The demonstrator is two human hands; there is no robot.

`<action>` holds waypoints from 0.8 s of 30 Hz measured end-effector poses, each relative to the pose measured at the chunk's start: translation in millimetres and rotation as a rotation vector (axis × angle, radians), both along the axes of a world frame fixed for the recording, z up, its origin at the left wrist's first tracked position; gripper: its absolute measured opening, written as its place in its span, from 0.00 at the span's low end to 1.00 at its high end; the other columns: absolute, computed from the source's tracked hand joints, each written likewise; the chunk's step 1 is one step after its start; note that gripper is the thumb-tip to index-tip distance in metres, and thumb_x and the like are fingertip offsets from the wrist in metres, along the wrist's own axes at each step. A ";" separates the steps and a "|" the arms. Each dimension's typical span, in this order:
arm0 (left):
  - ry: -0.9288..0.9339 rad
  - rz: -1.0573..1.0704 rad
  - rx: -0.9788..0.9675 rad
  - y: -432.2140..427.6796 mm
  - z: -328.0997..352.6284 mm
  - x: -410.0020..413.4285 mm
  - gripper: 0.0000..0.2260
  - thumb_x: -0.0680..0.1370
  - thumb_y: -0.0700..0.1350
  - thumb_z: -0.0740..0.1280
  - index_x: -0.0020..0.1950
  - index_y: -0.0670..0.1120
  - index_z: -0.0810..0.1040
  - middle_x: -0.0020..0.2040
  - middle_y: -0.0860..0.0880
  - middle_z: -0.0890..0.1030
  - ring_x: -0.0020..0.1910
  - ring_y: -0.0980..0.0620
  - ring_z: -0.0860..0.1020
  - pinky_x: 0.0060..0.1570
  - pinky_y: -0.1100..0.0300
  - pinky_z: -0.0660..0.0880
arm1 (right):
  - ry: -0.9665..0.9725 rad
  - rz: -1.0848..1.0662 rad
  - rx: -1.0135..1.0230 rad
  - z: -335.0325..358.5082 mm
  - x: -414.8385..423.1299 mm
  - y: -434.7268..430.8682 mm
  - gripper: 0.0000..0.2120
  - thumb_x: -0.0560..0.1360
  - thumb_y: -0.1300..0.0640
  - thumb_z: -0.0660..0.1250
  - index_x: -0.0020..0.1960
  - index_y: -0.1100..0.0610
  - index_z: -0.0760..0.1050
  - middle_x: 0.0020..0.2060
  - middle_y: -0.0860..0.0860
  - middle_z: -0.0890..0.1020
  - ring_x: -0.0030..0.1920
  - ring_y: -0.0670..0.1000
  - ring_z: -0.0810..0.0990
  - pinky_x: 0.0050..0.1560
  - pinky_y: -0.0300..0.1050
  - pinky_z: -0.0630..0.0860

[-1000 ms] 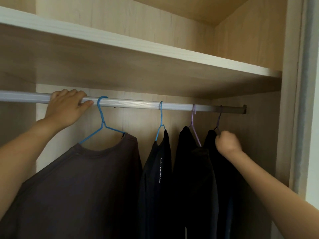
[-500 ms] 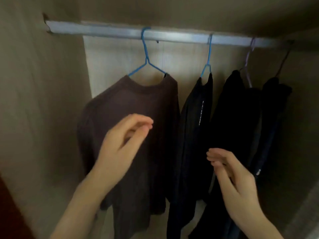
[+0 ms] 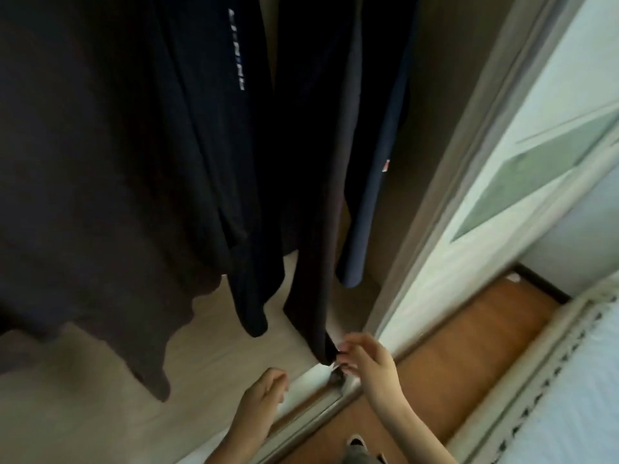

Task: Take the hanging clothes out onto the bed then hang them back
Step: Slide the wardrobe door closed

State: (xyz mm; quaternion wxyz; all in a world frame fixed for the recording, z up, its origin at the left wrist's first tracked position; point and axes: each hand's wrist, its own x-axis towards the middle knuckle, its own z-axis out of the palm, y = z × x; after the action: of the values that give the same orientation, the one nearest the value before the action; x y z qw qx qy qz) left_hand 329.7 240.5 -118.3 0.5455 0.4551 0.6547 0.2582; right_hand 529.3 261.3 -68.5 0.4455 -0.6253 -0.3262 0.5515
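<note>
Several dark garments hang inside the wardrobe, their hangers out of frame above. A dark brown shirt [image 3: 83,169] fills the left. Beside it hang a black top with small white lettering [image 3: 227,135], a long black garment [image 3: 311,182] and a navy one [image 3: 371,182]. My right hand [image 3: 366,361] pinches the bottom hem of the long black garment near the wardrobe floor. My left hand [image 3: 263,398] hovers just left of it, fingers loosely curled, holding nothing.
The pale wardrobe floor [image 3: 83,403] lies under the clothes. A white sliding door frame [image 3: 445,209] runs diagonally on the right. Beyond it are a wooden floor [image 3: 445,363] and the white edge of a bed [image 3: 576,380].
The view has swung down from the rail to the wardrobe floor. Both hands dropped low, and my right hand has taken hold of the long black garment's hem.
</note>
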 end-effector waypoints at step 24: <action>-0.372 0.022 0.344 161.0 90.5 234.1 0.19 0.80 0.53 0.57 0.61 0.44 0.78 0.56 0.43 0.82 0.56 0.49 0.81 0.61 0.51 0.76 | -0.844 0.434 0.393 19.6 189.0 119.6 0.22 0.78 0.33 0.50 0.49 0.49 0.73 0.45 0.44 0.81 0.51 0.44 0.78 0.51 0.48 0.76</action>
State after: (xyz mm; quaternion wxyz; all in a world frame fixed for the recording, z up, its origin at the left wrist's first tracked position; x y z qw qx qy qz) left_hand 563.8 401.6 -27.8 0.5683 0.4787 0.4946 0.4509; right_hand 718.3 380.9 -48.9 0.2594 -0.6159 -0.6973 0.2590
